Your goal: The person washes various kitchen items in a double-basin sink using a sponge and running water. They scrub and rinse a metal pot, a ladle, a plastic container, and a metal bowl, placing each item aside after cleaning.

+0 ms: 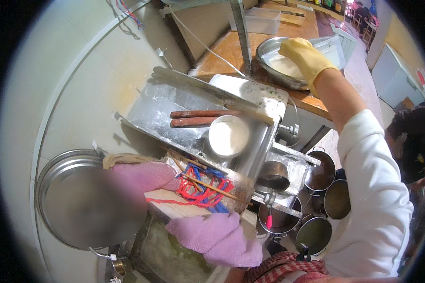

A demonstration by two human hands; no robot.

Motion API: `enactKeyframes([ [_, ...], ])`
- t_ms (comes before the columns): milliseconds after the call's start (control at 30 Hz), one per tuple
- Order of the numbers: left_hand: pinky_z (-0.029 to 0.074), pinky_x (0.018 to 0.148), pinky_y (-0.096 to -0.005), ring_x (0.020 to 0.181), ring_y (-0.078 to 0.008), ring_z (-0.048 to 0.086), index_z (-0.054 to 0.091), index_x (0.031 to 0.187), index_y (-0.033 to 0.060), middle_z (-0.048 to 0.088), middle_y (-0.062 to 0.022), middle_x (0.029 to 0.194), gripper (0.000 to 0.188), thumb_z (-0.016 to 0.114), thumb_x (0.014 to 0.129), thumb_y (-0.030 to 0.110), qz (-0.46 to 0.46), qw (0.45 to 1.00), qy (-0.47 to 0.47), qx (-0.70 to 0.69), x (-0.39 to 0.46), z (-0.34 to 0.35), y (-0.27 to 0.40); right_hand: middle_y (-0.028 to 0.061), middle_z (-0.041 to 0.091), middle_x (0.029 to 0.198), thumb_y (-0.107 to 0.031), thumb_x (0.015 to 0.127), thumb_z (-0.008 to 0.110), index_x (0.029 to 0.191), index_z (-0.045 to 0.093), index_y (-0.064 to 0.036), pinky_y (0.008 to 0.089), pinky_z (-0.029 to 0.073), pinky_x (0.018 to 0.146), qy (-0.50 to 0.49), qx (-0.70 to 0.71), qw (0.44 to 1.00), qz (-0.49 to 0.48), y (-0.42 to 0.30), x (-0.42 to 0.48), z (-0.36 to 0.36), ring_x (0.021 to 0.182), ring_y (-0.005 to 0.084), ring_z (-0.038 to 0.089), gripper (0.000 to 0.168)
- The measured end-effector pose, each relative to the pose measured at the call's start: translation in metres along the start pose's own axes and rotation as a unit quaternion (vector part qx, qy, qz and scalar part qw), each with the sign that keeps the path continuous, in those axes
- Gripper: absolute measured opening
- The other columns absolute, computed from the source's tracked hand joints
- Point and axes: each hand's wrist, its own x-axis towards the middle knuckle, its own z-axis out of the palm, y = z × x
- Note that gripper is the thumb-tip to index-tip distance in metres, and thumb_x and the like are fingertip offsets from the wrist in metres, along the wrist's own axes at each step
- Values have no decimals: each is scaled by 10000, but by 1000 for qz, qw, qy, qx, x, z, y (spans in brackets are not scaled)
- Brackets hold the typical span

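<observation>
My right hand (306, 58), in a yellow rubber glove, reaches over a wide stainless-steel bowl (265, 70) on the wooden table. Its fingers are bent inside or against a translucent plastic container (327, 51) tilted in the bowl. A pale, creamy substance (285, 67) lies below the glove. Whether the fingers grip anything is hidden by the glove's back. My left hand is out of view. Before me, a metal machine tray (159, 95) holds two brown rods (193, 118) and a white bowl of pale powder or paste (228, 136).
Pink towels (216, 238) and tangled red cord (205, 191) lie near the machine. A large round metal pan (67, 154) is at left. Several metal pots (313, 235) stand on the floor below. Another person (407, 131) is at the right edge. A knife (292, 13) lies at the back.
</observation>
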Motion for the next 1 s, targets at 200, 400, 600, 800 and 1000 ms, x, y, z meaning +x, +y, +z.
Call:
enactKeyframes([
  [200,376,996,-524,1209,-370,481,496,1341,145,532,-160,1301,655,620,817,518,-9,999,-20,-29,2,9,-2,156,689,968,-364,908,512,952,713,-62,453,506,771,-14,-86,992,-92,65,16,-11,894,367,648,365],
  [400,299,1063,-577,1308,-424,384,459,1389,153,480,-174,1383,690,579,833,544,-18,996,0,-92,-3,13,-5,109,707,836,-257,868,580,830,742,-120,387,549,706,124,-318,925,-166,123,-23,-53,849,292,682,216],
  [600,309,1026,-609,1219,-522,428,426,1424,209,482,-278,1329,698,567,843,569,-15,997,-37,61,-5,-9,6,47,708,900,-117,814,610,877,713,-159,343,573,659,249,-329,905,-102,171,-19,-71,842,227,697,128],
  [800,344,998,-587,1231,-461,459,408,1427,235,497,-208,1350,692,587,837,549,17,999,14,50,-1,-16,7,57,704,895,-171,787,618,843,719,-144,385,537,714,285,-208,896,-269,120,-5,15,863,250,680,118],
  [1000,309,1031,-587,1289,-395,431,384,1436,220,476,-160,1394,696,574,846,536,-49,982,-49,-176,2,-22,15,42,709,990,-110,769,674,926,737,-169,396,564,717,25,-284,949,-134,97,-8,0,932,267,683,179],
])
